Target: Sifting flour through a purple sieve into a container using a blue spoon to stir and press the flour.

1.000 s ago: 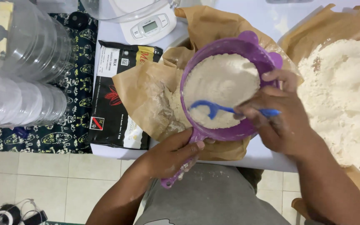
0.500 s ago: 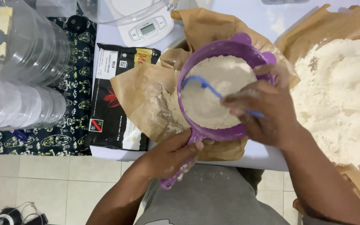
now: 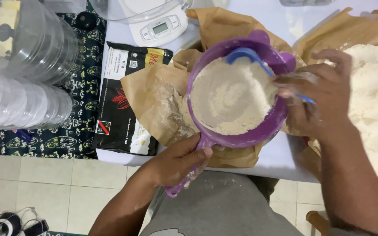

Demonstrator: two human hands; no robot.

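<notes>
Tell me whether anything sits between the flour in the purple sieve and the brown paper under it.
Only the sieve's own mesh, as far as the head view shows. The left hand holds the purple sieve by its handle over the brown paper; the right hand holds a blue scoop at the far rim, above the flour.

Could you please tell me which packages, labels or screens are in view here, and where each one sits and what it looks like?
Bag: flat black pouch with white, yellow and red label panels, lying left of the purple sieve.
Scale: white kitchen scale at the top, with a small grey screen between buttons.
Jars: clear plastic, far left; one bears a yellowish label.
</notes>
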